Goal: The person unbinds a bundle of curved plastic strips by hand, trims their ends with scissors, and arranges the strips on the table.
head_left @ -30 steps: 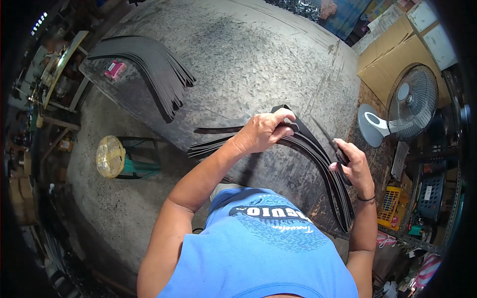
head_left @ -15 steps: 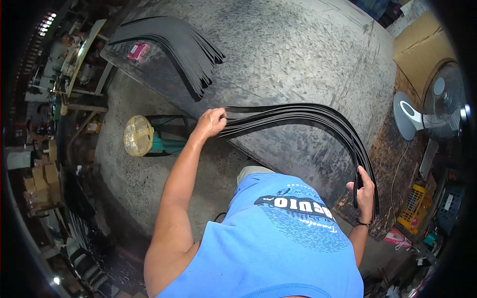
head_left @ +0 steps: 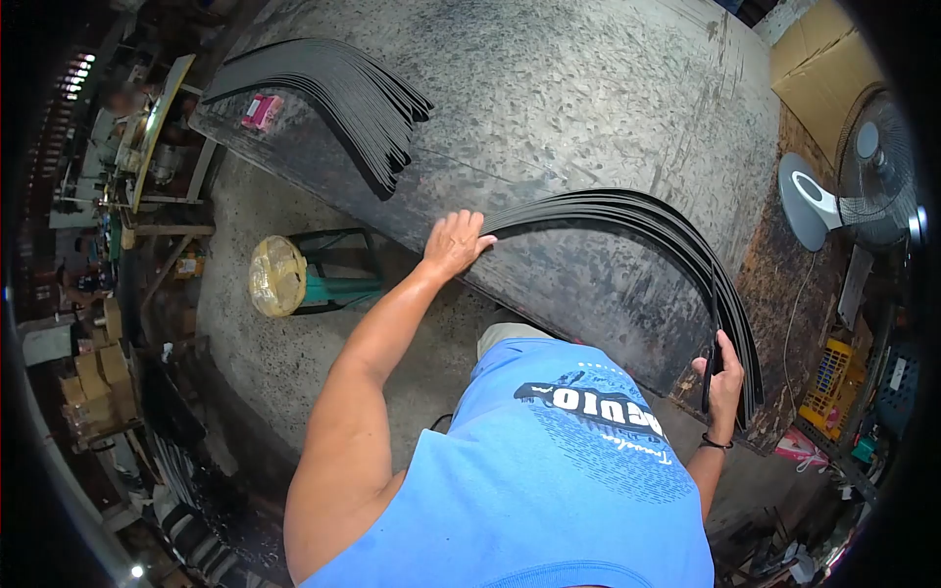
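Note:
A bundle of long, thin black strips (head_left: 627, 211) arches across the near edge of the table. My left hand (head_left: 457, 243) is on the bundle's left end, back of the hand up, fingers bent over the strip ends and thumb alongside. At the right end, my right hand (head_left: 725, 384) grips the strips where they curve down toward me. One strip (head_left: 713, 338) stands a little apart from the others there, on the inner side by my thumb. Farther back on the left lies a second fanned stack of black strips (head_left: 333, 93).
A small pink box (head_left: 262, 112) sits beside the far stack on the worn table (head_left: 588, 98). A stool with a wrapped round seat (head_left: 277, 276) stands below on the left. To the right are a fan (head_left: 867, 167), a cardboard box (head_left: 823, 59) and a yellow crate (head_left: 828, 392).
My left hand has moved right with the strip ends, and the loose top strip there now lies in with the others. My right hand keeps its hold. The view has shifted slightly.

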Available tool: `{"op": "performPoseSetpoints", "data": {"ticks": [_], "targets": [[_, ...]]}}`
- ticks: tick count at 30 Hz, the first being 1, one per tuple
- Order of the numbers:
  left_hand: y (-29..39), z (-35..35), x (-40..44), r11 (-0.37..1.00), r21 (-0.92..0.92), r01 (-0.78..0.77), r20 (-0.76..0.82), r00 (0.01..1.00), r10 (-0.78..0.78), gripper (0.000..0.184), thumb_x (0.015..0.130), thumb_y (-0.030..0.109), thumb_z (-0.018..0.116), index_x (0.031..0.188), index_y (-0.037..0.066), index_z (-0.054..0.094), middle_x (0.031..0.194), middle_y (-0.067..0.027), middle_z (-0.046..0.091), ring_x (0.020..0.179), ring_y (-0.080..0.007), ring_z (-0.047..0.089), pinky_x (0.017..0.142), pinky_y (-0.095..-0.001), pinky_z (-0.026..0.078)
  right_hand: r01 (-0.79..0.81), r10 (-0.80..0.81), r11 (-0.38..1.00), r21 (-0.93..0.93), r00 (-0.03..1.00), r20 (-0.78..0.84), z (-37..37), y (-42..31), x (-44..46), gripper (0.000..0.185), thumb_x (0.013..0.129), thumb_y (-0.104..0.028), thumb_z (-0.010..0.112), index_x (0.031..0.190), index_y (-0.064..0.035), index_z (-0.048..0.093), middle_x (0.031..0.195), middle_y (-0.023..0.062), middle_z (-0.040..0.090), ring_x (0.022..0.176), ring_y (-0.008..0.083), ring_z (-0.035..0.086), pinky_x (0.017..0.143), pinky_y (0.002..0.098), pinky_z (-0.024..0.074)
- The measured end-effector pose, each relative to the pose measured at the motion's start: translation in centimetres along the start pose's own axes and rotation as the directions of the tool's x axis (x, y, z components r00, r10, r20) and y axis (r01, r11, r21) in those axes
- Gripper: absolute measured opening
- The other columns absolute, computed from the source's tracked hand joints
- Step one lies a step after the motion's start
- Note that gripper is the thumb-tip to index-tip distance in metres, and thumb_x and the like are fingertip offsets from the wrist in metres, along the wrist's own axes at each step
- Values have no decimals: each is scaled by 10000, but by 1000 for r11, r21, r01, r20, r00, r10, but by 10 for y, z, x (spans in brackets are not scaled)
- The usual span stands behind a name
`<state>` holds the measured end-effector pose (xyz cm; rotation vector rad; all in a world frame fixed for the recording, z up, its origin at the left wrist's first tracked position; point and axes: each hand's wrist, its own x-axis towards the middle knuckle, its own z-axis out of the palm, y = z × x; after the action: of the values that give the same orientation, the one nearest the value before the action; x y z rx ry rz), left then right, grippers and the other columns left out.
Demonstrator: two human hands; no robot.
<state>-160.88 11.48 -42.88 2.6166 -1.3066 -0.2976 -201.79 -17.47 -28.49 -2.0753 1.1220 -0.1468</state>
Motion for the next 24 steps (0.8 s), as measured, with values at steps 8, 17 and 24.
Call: {"op": "performPoseSetpoints", "data": {"ticks": [8, 17, 24], "targets": [[47, -64, 6, -97, -661, 744, 740, 668, 77, 479, 965, 541, 452, 1083, 91, 564, 762, -70, 576, 573, -162, 574, 491, -307, 541, -62, 64, 991, 118, 998, -14, 8, 25, 1, 623, 761, -93, 783, 1317, 25, 526, 1170, 144, 634, 952, 179, 604, 816, 304, 488], [47, -61, 8, -476, -553, 684, 707, 687, 166, 474, 969, 513, 463, 1038, 63, 594, 775, -99, 602, 635, -200, 594, 577, -323, 533, -79, 73, 984, 162, 996, 45, 7, 24, 3, 601, 793, -61, 735, 1345, 14, 508, 1098, 96, 629, 872, 145, 581, 780, 291, 488], [47, -54, 6, -548, -545, 635, 621, 745, 246, 516, 979, 518, 434, 1008, 38, 620, 771, -98, 622, 628, -194, 599, 572, -346, 532, 76, -74, 986, 149, 997, -21, 8, 34, 2, 678, 751, -163, 805, 1333, 23, 511, 1164, 126, 629, 942, 183, 596, 843, 312, 482]]}}
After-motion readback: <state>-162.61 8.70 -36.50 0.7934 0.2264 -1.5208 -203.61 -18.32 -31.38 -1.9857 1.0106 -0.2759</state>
